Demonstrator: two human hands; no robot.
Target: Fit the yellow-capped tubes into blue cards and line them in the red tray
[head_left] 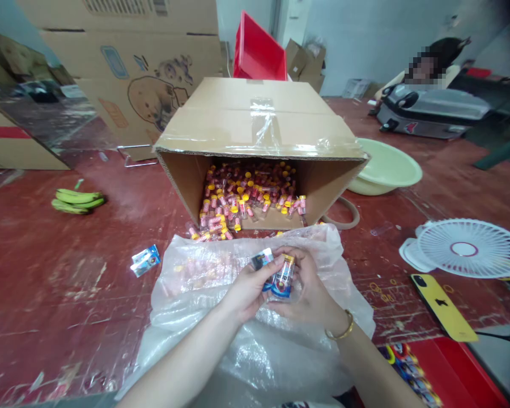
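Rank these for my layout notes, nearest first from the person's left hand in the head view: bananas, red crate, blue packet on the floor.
1. Blue packet, on the floor just left of the left hand.
2. Bananas, farther left.
3. Red crate, behind the cardboard box.

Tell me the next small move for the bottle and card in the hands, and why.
Probably seat the yellow-capped bottle against the blue card: the left hand and right hand hold them touching, above the plastic bag.
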